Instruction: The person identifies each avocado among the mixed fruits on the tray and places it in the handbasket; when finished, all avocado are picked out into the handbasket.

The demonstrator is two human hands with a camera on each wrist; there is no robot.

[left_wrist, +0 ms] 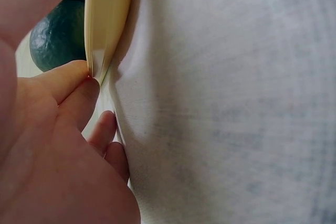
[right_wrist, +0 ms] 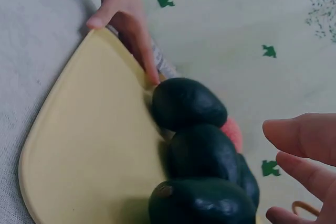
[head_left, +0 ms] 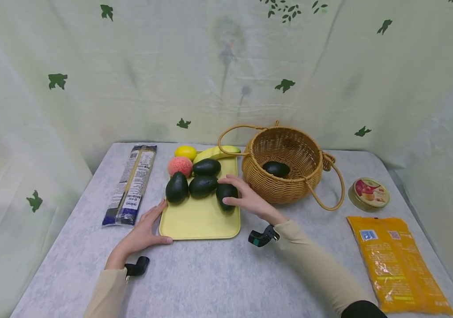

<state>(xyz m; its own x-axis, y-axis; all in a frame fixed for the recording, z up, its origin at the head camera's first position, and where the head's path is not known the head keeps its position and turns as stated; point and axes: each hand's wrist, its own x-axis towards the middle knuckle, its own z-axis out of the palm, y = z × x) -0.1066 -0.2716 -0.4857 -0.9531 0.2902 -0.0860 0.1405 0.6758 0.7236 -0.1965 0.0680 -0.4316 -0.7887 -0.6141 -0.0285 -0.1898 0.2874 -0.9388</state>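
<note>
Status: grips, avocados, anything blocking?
Left grip touching tray. Right grip open at rightmost tray avocado. One avocado in basket, four on tray. No visible obstruction.

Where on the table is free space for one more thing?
Bare: the near part of the tray, before the avocados; the table in front of the tray, between the sleeves. Crowded: the tray's far part, where lemon, banana, pink ball and avocados sit close.

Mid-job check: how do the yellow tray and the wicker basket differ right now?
The yellow tray is flat and shallow; the wicker basket is deep and rounded.
The tray is plain and smooth, while the basket is woven, with looped handles.
The tray carries four avocados among other fruit; the basket shows one.
Both rest on the table.
</note>
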